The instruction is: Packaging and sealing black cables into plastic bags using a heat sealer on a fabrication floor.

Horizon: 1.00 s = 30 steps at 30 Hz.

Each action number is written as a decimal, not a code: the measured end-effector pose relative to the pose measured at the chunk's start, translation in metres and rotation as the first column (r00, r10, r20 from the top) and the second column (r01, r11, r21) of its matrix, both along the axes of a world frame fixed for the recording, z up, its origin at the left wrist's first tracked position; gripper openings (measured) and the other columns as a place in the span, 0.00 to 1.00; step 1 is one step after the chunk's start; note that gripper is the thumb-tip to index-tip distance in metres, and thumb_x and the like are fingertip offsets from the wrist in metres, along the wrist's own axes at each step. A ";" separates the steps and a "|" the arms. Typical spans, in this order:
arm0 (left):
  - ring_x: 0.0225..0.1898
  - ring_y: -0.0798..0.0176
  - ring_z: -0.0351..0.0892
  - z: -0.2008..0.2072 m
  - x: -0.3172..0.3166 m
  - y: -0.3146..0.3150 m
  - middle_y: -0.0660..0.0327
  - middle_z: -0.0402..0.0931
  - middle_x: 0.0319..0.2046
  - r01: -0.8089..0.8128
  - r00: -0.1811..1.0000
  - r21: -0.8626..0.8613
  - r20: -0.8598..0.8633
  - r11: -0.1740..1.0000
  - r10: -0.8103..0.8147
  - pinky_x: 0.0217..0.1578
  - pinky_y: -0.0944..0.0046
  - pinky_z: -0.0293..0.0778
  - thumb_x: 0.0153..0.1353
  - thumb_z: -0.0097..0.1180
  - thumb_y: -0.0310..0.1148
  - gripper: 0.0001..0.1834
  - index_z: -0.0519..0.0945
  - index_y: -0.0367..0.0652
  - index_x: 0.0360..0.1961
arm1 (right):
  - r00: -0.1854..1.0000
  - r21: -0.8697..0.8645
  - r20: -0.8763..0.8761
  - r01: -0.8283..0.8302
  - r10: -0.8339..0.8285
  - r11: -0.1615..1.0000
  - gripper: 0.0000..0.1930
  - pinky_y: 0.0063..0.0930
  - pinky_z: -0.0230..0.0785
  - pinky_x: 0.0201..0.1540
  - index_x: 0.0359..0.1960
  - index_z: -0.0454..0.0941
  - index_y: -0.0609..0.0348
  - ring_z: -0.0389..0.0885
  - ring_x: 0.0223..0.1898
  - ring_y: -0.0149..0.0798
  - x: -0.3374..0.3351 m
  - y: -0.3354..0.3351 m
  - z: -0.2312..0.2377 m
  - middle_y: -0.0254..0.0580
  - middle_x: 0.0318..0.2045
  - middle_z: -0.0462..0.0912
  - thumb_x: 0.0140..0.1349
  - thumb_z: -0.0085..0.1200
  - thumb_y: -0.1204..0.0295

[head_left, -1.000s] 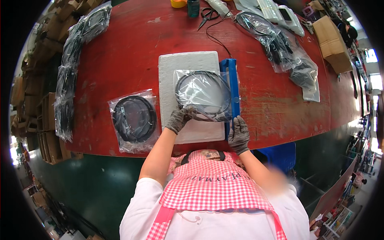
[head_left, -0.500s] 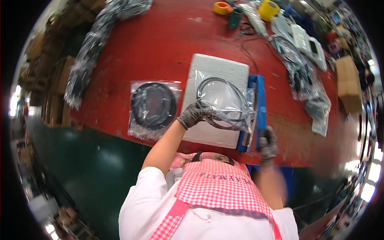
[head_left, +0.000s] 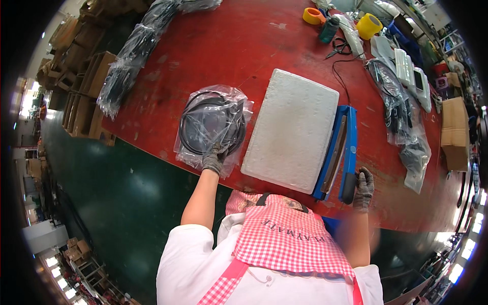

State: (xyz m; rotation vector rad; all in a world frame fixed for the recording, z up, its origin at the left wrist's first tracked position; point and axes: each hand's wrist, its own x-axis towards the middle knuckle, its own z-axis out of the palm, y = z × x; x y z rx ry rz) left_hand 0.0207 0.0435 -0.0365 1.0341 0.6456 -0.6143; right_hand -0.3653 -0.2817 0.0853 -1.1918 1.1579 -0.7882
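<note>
My left hand, in a grey glove, is closed on the lower edge of a clear plastic bag with a black coiled cable. This bag lies over another bagged coil at the table's near left, largely hidden beneath it. My right hand, also gloved, is just right of the black handle end of a blue heat sealer. Its fingers extend forward, with nothing seen in them. A white foam board lies flat between the bags and the sealer.
Long bundles of bagged cables run along the red table's left edge. More bagged cables lie at the right. Scissors, an orange tape roll and a yellow roll sit far right. A cardboard box stands beyond.
My left hand has carried the bagged coil leftward off the foam board onto the other bag. My right hand stays near the sealer's handle, and its fingers now show more clearly.
</note>
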 end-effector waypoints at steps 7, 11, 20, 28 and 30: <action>0.26 0.59 0.77 -0.037 0.015 0.067 0.58 0.76 0.25 0.429 0.896 0.166 -0.200 0.888 -0.395 0.25 0.61 0.75 0.50 0.60 0.44 0.15 0.77 0.43 0.28 | 0.993 0.030 -0.096 0.072 -0.069 0.997 0.10 0.19 0.71 0.37 0.42 0.72 0.59 0.75 0.36 0.26 -0.034 -0.005 -0.001 0.32 0.36 0.75 0.59 0.48 0.74; 0.38 0.46 0.75 0.094 0.019 0.000 0.45 0.75 0.32 0.223 0.311 0.951 -0.276 -0.212 -0.910 0.40 0.56 0.68 0.47 0.54 0.49 0.22 0.78 0.40 0.34 | 0.971 -0.027 -0.212 0.105 -0.108 0.994 0.11 0.18 0.68 0.35 0.42 0.73 0.59 0.73 0.32 0.24 -0.051 0.001 -0.016 0.31 0.32 0.74 0.59 0.48 0.69; 0.64 0.43 0.40 0.048 -0.006 -0.078 0.42 0.42 0.62 -0.094 0.172 0.890 -0.427 -0.446 -0.888 0.62 0.54 0.39 0.48 0.47 0.59 0.48 0.43 0.45 0.64 | 0.874 0.682 0.184 0.216 -0.450 0.699 0.08 0.22 0.70 0.19 0.28 0.69 0.54 0.72 0.18 0.31 -0.037 -0.141 -0.094 0.36 0.18 0.72 0.59 0.47 0.65; 0.59 0.45 0.54 0.098 -0.016 -0.099 0.45 0.53 0.59 -0.174 0.052 0.963 -0.200 -0.206 -0.978 0.58 0.57 0.53 0.49 0.53 0.44 0.34 0.62 0.40 0.56 | 0.535 0.710 0.001 0.594 -0.845 0.378 0.20 0.27 0.57 0.11 0.23 0.62 0.54 0.57 0.08 0.33 -0.041 -0.296 -0.139 0.32 0.08 0.57 0.57 0.46 0.50; 0.58 0.45 0.55 0.104 -0.026 -0.106 0.46 0.53 0.58 -0.175 -0.011 0.978 -0.116 -0.113 -0.993 0.58 0.56 0.54 0.49 0.53 0.44 0.33 0.63 0.40 0.55 | 0.597 0.665 0.089 0.561 -0.797 0.494 0.24 0.30 0.66 0.17 0.34 0.66 0.55 0.64 0.14 0.36 -0.070 -0.341 -0.172 0.39 0.18 0.65 0.53 0.47 0.45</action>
